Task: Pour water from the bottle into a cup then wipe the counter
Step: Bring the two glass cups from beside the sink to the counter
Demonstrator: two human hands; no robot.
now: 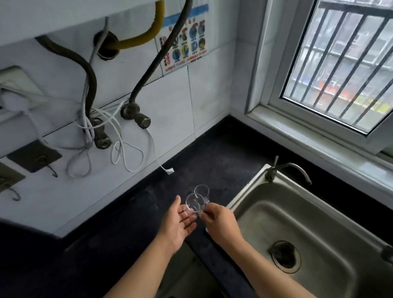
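— Where's the light from?
— Daylight through the window (346,59) on the right; soft, cool, no hard shadows.
— Sharp?
— Slightly soft overall. Wide-angle bending at the edges; the dark counter (214,159) loses detail, and the sink (333,221) shows a dull sheen.

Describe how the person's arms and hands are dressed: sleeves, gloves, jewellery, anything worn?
Nothing worn shows. The left hand and right hand are bare, without gloves, and no rings show. Both forearms are bare to the bottom edge of the frame: no sleeves, watch or wristband in view.
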